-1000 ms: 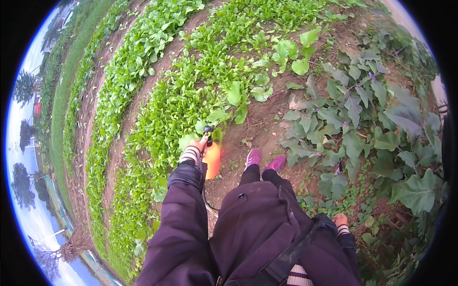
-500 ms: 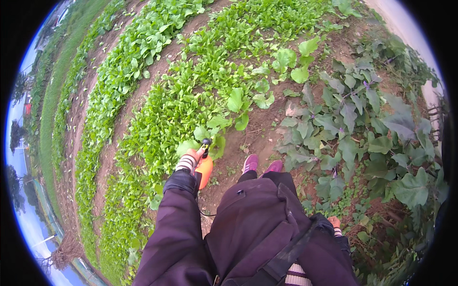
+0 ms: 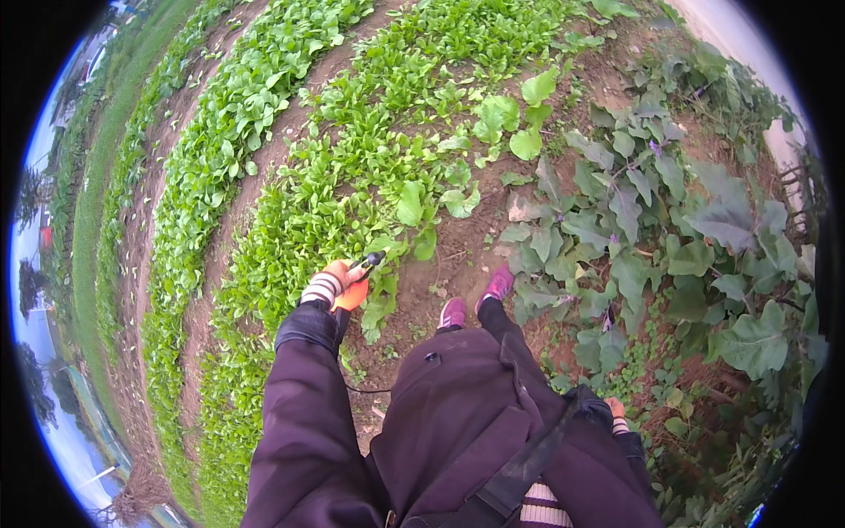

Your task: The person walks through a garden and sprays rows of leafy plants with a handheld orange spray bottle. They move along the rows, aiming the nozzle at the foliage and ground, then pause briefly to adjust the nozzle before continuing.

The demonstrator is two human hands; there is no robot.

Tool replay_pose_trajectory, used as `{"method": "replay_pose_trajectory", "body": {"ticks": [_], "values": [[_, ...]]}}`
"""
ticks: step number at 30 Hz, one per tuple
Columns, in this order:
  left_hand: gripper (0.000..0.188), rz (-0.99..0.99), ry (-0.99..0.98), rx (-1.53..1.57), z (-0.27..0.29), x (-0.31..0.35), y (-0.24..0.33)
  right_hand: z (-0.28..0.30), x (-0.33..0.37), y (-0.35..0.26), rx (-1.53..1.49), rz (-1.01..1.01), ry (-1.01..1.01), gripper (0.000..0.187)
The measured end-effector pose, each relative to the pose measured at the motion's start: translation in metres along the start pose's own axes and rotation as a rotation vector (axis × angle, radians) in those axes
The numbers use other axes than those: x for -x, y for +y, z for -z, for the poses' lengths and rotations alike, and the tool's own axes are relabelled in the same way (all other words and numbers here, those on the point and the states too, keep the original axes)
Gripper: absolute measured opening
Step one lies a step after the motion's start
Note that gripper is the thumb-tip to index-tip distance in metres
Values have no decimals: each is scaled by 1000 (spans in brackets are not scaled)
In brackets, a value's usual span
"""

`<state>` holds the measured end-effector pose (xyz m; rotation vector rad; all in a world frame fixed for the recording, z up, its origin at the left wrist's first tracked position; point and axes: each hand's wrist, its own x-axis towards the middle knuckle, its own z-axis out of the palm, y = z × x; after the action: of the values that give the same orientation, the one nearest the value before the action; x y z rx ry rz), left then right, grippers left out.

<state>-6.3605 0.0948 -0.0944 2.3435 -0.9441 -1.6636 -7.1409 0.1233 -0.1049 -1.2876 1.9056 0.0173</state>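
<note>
My left hand (image 3: 340, 275) is closed round an orange and black handheld tool (image 3: 352, 297), held low over the edge of a leafy green bed (image 3: 304, 216). The tool's dark, rounded end points forward and right, beside broad leaves. A thin black cord or hose (image 3: 365, 390) runs near it toward my body. My right hand (image 3: 615, 408) hangs by my right side, near the eggplant bushes (image 3: 625, 220). Its fingers look curled; anything inside them is hidden. Both hands come out of striped cuffs under a dark jacket.
My pink shoes (image 3: 496, 283) stand on a bare soil path (image 3: 458, 242) between the greens and the eggplants. Further rows of leafy plants (image 3: 207, 150) run along the left. A pale stone (image 3: 524, 209) lies by the path. A pale strip (image 3: 731, 40) borders the far right.
My left hand and the tool have shifted left, and its dark end now points more to the right. My feet have stepped apart, the right one ahead. The plants sit slightly further left.
</note>
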Motion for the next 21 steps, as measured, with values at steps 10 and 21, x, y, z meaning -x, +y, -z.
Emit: {"method": "replay_pose_trajectory", "body": {"ticks": [10,21], "values": [[37,63,-28,-196,8,-62,121,18,-17,-41,-233,-172,-107,16],[45,156,-72,-250,3,-92,175,32,-24,-23,-242,-259,-54,16]]}}
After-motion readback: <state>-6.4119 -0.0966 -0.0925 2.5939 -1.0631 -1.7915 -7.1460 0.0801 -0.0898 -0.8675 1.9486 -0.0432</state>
